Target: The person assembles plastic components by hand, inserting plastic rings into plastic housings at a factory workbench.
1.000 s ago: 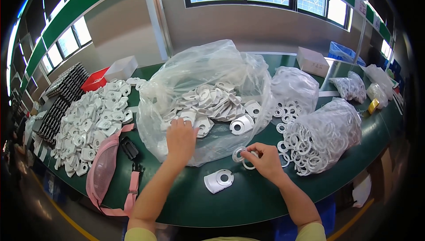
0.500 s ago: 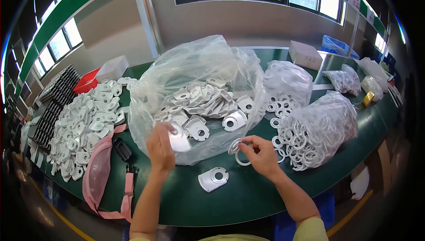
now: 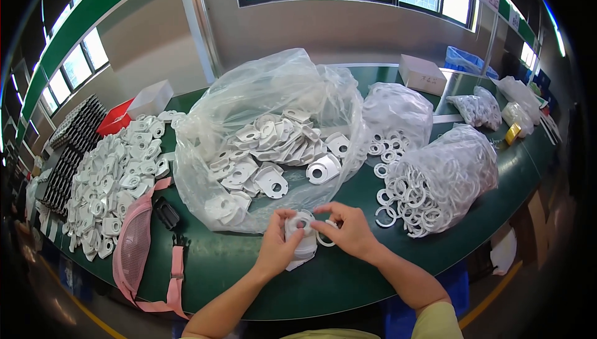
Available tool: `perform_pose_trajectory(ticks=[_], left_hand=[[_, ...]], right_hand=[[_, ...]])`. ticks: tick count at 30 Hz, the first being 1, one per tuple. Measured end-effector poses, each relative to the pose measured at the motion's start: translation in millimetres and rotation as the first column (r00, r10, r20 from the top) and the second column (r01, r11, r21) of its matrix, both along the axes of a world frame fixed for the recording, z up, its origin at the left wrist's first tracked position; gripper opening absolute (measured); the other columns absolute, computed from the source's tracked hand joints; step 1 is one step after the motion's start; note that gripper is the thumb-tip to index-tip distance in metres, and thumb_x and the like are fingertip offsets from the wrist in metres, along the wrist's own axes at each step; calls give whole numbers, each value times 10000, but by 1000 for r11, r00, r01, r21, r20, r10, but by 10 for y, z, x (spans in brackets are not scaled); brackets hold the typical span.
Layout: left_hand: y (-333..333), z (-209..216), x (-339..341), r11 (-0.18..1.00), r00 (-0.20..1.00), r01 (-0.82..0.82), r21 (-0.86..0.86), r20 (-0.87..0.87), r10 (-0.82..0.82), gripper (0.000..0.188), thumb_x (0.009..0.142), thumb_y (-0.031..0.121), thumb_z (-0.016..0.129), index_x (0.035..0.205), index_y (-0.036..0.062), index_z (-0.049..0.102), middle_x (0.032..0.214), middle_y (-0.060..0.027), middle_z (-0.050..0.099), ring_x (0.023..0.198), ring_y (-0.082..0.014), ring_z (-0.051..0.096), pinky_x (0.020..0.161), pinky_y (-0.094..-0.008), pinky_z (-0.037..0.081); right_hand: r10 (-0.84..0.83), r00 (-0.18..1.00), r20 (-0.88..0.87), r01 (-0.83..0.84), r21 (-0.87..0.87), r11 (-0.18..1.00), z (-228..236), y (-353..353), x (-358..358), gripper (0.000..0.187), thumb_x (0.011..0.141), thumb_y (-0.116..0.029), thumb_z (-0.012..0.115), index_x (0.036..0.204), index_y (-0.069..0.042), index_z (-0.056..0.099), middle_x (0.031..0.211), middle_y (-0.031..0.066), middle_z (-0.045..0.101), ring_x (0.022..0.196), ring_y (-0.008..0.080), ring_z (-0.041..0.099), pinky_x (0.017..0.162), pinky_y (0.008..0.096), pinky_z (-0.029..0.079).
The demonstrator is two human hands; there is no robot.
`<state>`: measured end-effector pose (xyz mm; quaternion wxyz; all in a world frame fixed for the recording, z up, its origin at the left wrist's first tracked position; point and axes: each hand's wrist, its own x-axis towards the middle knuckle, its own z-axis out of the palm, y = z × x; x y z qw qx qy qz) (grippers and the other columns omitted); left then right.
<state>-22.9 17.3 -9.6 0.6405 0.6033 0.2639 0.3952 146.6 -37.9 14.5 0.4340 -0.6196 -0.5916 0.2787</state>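
On desk (image 3: 385, 283), ctr: main bag (image 3: 261, 90) w/ plate heap (image 3: 280, 140) inside. L of bag: loose pile (image 3: 118, 183); waist pouch (image 3: 134, 239) nr front of pile; small part (image 3: 166, 213) btwn pouch & bag. Behind pile: tray (image 3: 116, 117), w/ bin (image 3: 149, 99) just R. Far L: stack (image 3: 76, 130). In front of bag: L grip (image 3: 278, 244), R grip (image 3: 349, 232), held plate (image 3: 302, 230) btwn, lower plate (image 3: 303, 260) under; ring (image 3: 319, 240) at R grip. R side: ring bag (image 3: 463, 168), loose rings (image 3: 404, 196) at its L end; 2nd bag (image 3: 398, 112) behind, then box (image 3: 423, 73). Back R: small bag (image 3: 477, 109).
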Motion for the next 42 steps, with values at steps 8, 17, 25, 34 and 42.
perform_pose_trajectory(ticks=[8, 17, 25, 34, 42], left_hand=[[119, 18, -92, 842, 992, 100, -531, 119, -43, 286, 922, 124, 526, 1183, 45, 440, 1021, -68, 596, 966, -158, 586, 843, -312, 486], [-72, 129, -17, 700, 962, 258, -666, 246, -121, 281, 963, 181, 431, 1211, 50, 409, 1158, -100, 529, 1077, -217, 555, 906, -393, 475], [-84, 131, -69, 697, 902, 426, -576, 217, -372, 503, 851, 45, 471, 1329, 68, 316, 1201, -120, 521, 1083, -277, 572, 898, -373, 481], [-94, 147, -80, 740, 903, 418, -527, 151, -403, 430, 940, 107, 435, 1347, 84, 300, 1139, -88, 569, 1007, -212, 615, 692, -262, 473], [-45, 118, -93, 807, 909, 402, -432, 80, -410, 410, 948, 107, 420, 1341, 63, 311, 1126, -91, 571, 971, -184, 626, 644, -230, 480]], right_hand=[[34, 925, -379, 40, 187, 981, 47, 19, 80, 232, 916, -89, 529, 1127, 7, 542, 636, -26, 529, 571, 20, 438, 523, 173, 344], [-19, 997, -73, 43, 345, 938, 47, 29, 10, 171, 794, -46, 675, 965, -51, 692, 802, 27, 558, 614, 77, 490, 534, 216, 380], [90, 994, 57, -104, 339, 935, -67, 70, 56, 213, 797, -66, 668, 1009, -74, 691, 778, 39, 540, 659, 129, 520, 584, 241, 416], [-32, 982, 186, -44, 391, 919, -75, 37, -42, 177, 776, -91, 678, 950, -67, 692, 752, 55, 541, 622, 179, 553, 547, 276, 438], [-198, 943, 266, 69, 426, 902, -29, 27, -150, 145, 767, -118, 688, 906, -74, 694, 703, 56, 524, 593, 206, 547, 520, 297, 430]])
